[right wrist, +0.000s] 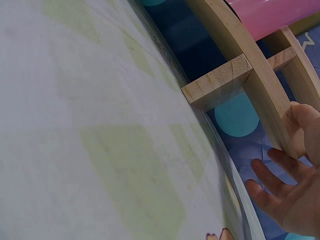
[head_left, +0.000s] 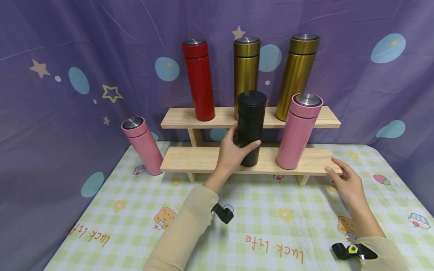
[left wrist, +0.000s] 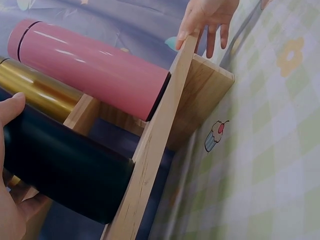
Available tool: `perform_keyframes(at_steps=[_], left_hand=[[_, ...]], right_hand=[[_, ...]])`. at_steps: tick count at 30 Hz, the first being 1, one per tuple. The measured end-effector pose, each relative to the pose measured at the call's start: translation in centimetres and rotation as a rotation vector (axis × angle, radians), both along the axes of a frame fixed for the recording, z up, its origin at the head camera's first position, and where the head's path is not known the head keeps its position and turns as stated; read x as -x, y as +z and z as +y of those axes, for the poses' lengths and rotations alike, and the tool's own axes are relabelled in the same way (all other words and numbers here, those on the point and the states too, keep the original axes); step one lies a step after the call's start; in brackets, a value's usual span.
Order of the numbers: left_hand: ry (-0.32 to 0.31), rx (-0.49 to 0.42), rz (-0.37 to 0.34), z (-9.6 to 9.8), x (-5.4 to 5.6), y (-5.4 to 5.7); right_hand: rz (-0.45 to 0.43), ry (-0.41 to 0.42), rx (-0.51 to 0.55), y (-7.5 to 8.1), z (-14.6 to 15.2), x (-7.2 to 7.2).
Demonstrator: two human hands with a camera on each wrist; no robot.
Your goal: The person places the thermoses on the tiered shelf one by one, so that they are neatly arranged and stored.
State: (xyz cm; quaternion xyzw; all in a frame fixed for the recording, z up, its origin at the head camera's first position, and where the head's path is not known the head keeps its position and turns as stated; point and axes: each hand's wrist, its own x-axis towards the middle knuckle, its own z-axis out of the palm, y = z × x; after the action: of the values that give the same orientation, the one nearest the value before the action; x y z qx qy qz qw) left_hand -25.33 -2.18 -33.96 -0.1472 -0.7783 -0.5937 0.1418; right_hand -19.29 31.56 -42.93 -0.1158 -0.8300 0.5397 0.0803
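My left hand grips a black thermos bottle around its lower half, thumb across the front. The bottle is upright at the middle of the lower board, and its base meets the board in the left wrist view. At the right end of the two-tier wooden shelf, my right hand holds the lower board's corner between thumb and forefinger. Its other fingers spread loosely below the board. A pink thermos bottle stands on the lower board between the hands.
On the upper board stand a red thermos and two gold ones, one in the middle and another at right. Left of the shelf, a second pink thermos stands on the checked tablecloth. A purple curtain hangs behind.
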Motion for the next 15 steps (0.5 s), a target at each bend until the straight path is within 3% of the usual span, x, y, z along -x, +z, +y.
perform_keyframes(at_steps=[15], left_hand=[[-0.007,-0.010,-0.041,0.09,0.42,-0.52]], right_hand=[[-0.006,0.006,-0.002,-0.12,0.08,0.09]])
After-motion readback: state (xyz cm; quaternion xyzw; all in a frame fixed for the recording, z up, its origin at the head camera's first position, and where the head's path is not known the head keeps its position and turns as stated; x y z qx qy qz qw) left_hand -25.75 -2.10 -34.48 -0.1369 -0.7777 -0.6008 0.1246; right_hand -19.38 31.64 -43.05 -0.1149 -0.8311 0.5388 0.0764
